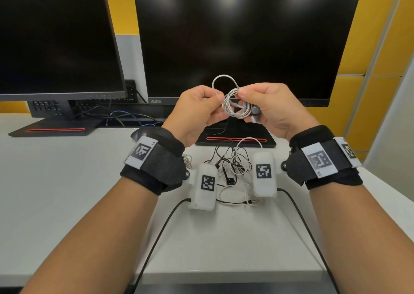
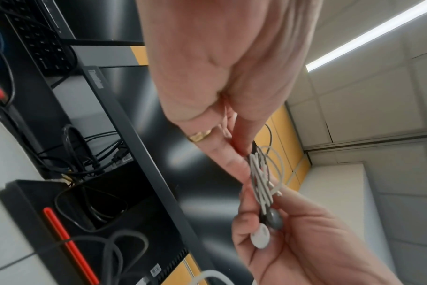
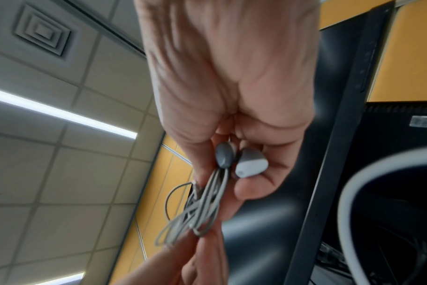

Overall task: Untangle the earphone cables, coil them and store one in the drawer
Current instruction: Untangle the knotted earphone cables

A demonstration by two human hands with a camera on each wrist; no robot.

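- Forearms, foreground: both wear black wrist straps [image 1: 156, 166] with white camera modules.
- White desk [image 1: 67, 181]: tangled black and white earphone cables [image 1: 233, 166] lie between the wrists.
- Left hand [image 1: 197, 112]: thumb and fingers pinch the white earphone coil [image 1: 235, 105], held above the desk.
- Right hand [image 1: 273, 108]: fingers curl around the coil and grey-white earbuds [image 3: 239, 160].
- Background: two dark monitors [image 1: 246, 36].

Coiled cable [image 1: 235, 105]: white. Earbuds [image 3: 241, 161]: grey and white. Wrist straps [image 1: 156, 161]: black, with black-and-white square tags. Wall [image 1: 367, 36]: yellow.
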